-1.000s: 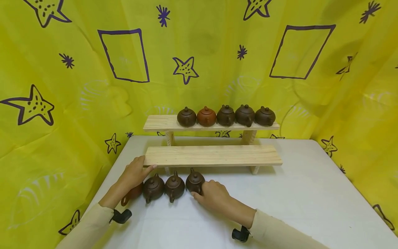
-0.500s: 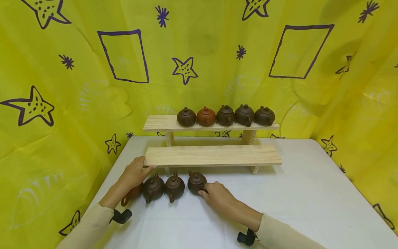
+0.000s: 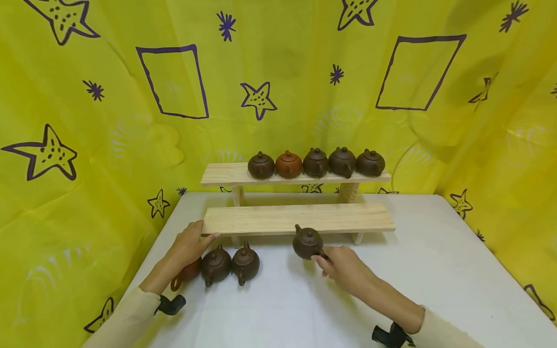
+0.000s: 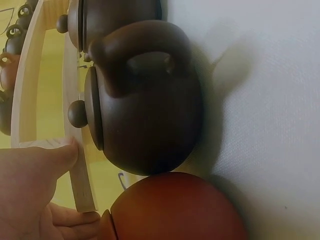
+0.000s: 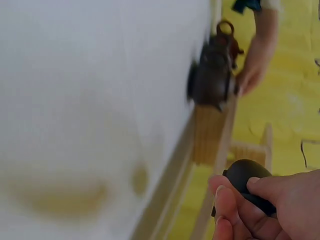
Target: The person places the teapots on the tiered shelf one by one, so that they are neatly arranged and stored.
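Note:
My right hand (image 3: pixel 348 270) pinches the handle of a dark brown teapot (image 3: pixel 307 243), held up off the table in front of the lower shelf board (image 3: pixel 278 220), spout pointing away to the left. In the right wrist view that teapot (image 5: pixel 245 172) is partly covered by the fingers. My left hand (image 3: pixel 187 246) grips the left end of the lower board, thumb on its front edge. Below that hand stands a reddish-brown teapot (image 3: pixel 190 272), partly hidden by the wrist. Two dark brown teapots, one (image 3: pixel 215 265) touching it and another (image 3: pixel 245 263), stand to its right.
Several teapots stand in a row on the upper shelf board (image 3: pixel 224 173), one of them orange-brown (image 3: pixel 288 165). Both boards rest on wooden legs on a white table (image 3: pixel 435 270). A yellow patterned curtain (image 3: pixel 296 48) surrounds the back and sides.
My right hand has lifted the dark teapot off the table and carried it rightward and up, away from the row. My left hand has stayed on the shelf end.

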A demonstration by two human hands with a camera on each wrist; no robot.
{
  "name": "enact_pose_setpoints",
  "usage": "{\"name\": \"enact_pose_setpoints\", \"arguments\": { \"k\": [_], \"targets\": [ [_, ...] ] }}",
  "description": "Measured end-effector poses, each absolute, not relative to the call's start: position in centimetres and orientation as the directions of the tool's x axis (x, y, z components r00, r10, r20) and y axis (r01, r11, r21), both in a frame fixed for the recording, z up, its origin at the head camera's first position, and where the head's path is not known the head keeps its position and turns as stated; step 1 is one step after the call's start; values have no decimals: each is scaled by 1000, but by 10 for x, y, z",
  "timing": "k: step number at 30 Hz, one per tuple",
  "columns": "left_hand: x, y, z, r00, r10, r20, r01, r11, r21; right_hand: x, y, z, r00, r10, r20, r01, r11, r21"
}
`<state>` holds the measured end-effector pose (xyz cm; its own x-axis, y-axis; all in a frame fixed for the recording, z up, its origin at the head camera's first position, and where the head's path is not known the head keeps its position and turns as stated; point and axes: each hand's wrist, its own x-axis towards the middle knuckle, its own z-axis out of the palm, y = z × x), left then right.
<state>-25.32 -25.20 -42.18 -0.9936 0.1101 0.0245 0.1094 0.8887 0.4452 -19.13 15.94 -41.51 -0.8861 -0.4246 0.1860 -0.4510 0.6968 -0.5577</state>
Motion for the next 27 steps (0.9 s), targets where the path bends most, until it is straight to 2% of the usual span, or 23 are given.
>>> {"name": "enact_pose_setpoints", "arguments": {
  "k": [7, 14, 27],
  "targets": [
    [-250, -253, -420, -994, 110, 21, 108, 890, 443, -207, 212, -390, -938, -279, 208, -347, 792, -502],
    [-251, -254, -421, -994, 110, 13, 105, 897, 429, -231, 253, -395, -949, -195, 248, -292, 843, -452],
    [-254, -252, -419, -992, 129, 15, 122, 895, 428, -254, 287, -400, -972, -105, 210, -197, 851, -487]
  ]
}}
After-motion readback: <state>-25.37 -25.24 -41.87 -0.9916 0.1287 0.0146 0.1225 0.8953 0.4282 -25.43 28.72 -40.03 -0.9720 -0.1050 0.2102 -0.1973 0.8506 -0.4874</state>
